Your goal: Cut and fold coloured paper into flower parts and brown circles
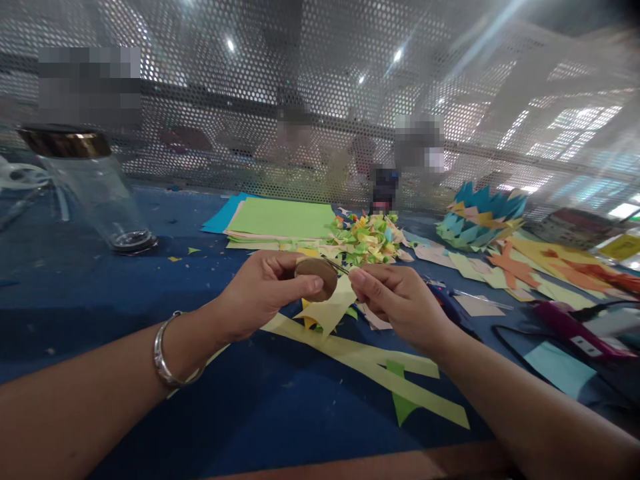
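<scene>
Above the middle of the table, my left hand (270, 293) pinches a flat, round, grey-brown disc (316, 279) between thumb and fingers. My right hand (390, 300) is closed just to the right of it. Its thumb and forefinger grip a thin dark strip (336, 265) that reaches to the disc's upper edge. Whether the strip is part of the disc or a separate tool, I cannot tell. Directly below the hands lie a pale yellow paper piece (327, 310) and long yellow paper strips (370, 363), with a green scrap (400, 397) under one strip.
Behind the hands are stacked coloured sheets (283, 217) and a heap of small paper cuttings (373, 240). A glass jar (107, 193) stands left. On the right are a blue pointed paper ring (480, 217), orange scraps (515, 267), and a purple power strip (580, 337) with cables. A perforated metal screen (225, 87) rises behind.
</scene>
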### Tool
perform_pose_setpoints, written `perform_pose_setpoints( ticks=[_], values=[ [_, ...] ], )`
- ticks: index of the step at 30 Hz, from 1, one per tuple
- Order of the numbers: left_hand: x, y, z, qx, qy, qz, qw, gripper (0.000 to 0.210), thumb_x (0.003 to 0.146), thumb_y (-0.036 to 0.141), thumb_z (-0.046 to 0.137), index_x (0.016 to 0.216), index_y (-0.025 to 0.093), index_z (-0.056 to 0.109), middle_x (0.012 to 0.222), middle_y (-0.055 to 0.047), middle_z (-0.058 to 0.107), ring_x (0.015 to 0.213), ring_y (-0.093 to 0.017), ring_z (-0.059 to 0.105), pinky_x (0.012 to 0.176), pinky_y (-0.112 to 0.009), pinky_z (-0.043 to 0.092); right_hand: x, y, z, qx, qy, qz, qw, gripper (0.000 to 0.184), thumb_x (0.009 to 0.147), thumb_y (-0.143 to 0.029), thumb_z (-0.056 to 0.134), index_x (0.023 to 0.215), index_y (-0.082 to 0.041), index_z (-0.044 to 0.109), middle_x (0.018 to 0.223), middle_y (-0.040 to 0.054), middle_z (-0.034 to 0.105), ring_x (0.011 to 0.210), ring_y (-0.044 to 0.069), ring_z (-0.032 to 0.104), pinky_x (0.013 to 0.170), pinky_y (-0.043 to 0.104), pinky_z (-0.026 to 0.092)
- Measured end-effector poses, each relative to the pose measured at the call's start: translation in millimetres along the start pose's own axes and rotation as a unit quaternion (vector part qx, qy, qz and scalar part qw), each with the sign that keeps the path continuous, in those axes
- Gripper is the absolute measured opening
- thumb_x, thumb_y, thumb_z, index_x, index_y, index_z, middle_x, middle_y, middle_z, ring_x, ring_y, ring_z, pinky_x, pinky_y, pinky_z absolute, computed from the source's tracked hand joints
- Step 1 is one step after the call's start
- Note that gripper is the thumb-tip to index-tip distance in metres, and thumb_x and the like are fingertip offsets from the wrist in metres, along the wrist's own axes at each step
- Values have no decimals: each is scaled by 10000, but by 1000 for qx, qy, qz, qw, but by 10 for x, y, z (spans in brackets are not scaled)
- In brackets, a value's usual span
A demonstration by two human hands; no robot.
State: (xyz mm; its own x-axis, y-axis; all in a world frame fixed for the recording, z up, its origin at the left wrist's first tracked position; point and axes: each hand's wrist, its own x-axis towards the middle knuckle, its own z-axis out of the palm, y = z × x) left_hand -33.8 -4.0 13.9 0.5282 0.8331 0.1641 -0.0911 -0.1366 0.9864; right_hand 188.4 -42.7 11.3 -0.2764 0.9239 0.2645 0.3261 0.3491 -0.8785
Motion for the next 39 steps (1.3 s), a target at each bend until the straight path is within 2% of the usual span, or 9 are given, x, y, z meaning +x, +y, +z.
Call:
perform_pose_setpoints(
  ticks=[11,21,27,39],
  values=[
    [-1,-2,-22,-8,-5,-12,1000,107,796,227,742,888,187,779,852,-21,752,804,-130,648,764,-244,502,19,-3,2,-17,4,-15,1000,481,958,-536,529,632,-189,463,537,-78,265,445,54,227,429,246,190],
    [27,14,-35,5,-29,-27,999,77,804,183,706,849,184,768,778,3,721,746,-106,616,725,-217,474,13,-2,-5,-46,2,-17,999,480,957,-546,523,642,-185,500,530,-78,282,449,59,258,444,258,196],
    [24,44,-29,19,-44,-12,999,65,803,178,687,777,162,744,713,8,675,688,-101,575,688,-225,455,17,-28,1,-57,3,-16,998,485,958,-550,516,637,-187,493,519,-77,295,457,64,270,461,263,208],
    [17,70,-31,26,-61,-15,998,103,830,139,640,813,162,739,736,13,664,707,-87,569,688,-208,449,-1,-50,-8,-91,9,-27,995,485,964,-547,505,637,-189,490,518,-73,311,477,75,290,491,273,233]
  ],
)
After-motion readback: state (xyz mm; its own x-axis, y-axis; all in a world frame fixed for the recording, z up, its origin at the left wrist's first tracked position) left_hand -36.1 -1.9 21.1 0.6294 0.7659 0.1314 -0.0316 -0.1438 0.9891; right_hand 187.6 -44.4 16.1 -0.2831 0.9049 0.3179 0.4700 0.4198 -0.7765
